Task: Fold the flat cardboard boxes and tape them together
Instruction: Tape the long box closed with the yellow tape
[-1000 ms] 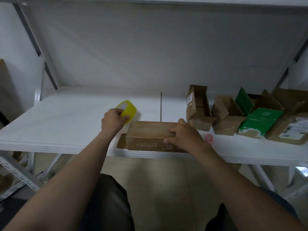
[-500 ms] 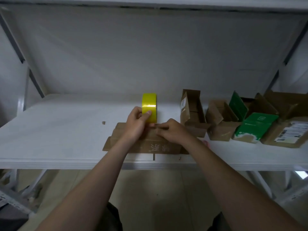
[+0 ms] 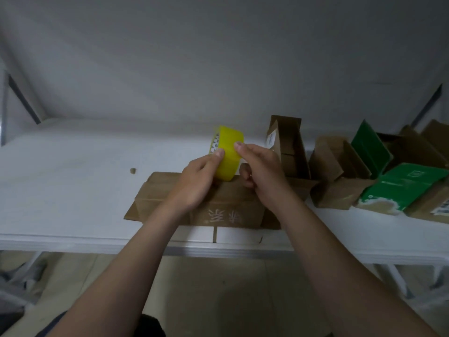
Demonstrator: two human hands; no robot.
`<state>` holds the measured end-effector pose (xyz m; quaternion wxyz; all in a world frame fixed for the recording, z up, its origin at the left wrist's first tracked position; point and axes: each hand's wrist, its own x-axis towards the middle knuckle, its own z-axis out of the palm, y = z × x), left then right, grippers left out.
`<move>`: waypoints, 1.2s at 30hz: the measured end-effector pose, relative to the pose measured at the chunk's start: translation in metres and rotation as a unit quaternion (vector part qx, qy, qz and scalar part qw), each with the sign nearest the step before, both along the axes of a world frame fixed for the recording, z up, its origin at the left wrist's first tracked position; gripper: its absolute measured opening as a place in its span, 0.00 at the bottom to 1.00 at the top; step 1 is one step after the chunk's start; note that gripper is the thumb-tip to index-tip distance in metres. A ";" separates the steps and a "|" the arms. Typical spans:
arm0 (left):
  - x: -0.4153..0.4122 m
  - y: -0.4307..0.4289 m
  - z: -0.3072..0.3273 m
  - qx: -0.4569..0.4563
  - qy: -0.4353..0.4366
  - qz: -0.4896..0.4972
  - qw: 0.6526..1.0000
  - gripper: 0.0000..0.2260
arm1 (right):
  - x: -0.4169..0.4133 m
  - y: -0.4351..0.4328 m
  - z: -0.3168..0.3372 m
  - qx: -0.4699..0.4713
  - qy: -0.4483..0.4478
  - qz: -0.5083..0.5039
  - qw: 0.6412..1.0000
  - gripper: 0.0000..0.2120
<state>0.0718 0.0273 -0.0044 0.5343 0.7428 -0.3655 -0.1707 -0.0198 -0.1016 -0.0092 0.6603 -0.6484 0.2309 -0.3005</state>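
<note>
Hands (image 3: pixel 194 183) grip glossy yellow tape roll (image 3: pixel 227 155) over cardboard box (image 3: pixel 228 207).

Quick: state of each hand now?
Left hand: holds the yellow tape roll.
Right hand: fingertip on the roll; grip cannot be told.

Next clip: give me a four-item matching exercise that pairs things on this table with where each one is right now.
Things:
1. yellow tape roll
2. brown box with printed characters
3. green box
4. small brown scrap

Places:
A. alone on the table, left of everything else
B. far right, among the open cartons
C. held between the left hand and right hand
D. beneath the hands, near the table's front edge

Pairs: 1-C, 2-D, 3-B, 4-A.
</note>
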 end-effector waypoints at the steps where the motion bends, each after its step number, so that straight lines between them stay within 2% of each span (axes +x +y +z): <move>1: 0.004 -0.003 0.005 0.039 -0.015 0.000 0.999 0.25 | -0.001 -0.001 -0.001 0.005 -0.014 0.014 1.000 0.10; 3: 0.012 -0.009 0.007 0.093 -0.068 -0.003 0.993 0.29 | -0.003 -0.002 -0.005 0.013 -0.034 0.035 0.999 0.11; 6: 0.011 -0.011 -0.005 0.028 -0.126 0.019 0.992 0.19 | -0.003 -0.002 -0.014 0.016 -0.053 0.039 0.998 0.09; 10: 0.008 -0.007 -0.020 -0.086 -0.049 0.042 0.994 0.06 | -0.002 0.000 -0.024 -0.004 -0.064 0.046 0.997 0.05; 15: 0.007 -0.004 -0.018 -0.116 -0.005 0.034 0.993 0.00 | -0.002 0.000 -0.027 0.004 -0.067 0.037 0.997 0.08; 22: 0.006 -0.009 -0.020 -0.127 -0.006 0.022 0.992 0.08 | -0.005 0.000 -0.029 0.003 -0.063 0.042 0.997 0.12; 24: 0.007 -0.009 -0.024 -0.114 -0.066 0.034 0.991 0.09 | -0.006 0.001 -0.027 -0.008 -0.061 0.035 0.997 0.11; 27: 0.009 -0.008 -0.027 -0.081 -0.200 0.030 0.976 0.10 | -0.007 0.003 -0.023 0.001 -0.070 0.026 0.997 0.08; 30: 0.008 -0.008 -0.028 -0.075 -0.254 0.004 0.964 0.07 | -0.008 0.004 -0.022 0.002 -0.068 0.020 0.998 0.05; 33: 0.006 -0.008 -0.029 -0.074 -0.268 -0.008 0.961 0.07 | -0.007 0.004 -0.023 -0.014 -0.051 0.006 0.999 0.09; 36: 0.008 -0.008 -0.028 -0.091 -0.232 -0.002 0.968 0.06 | -0.007 0.003 -0.022 -0.015 -0.039 0.017 0.999 0.08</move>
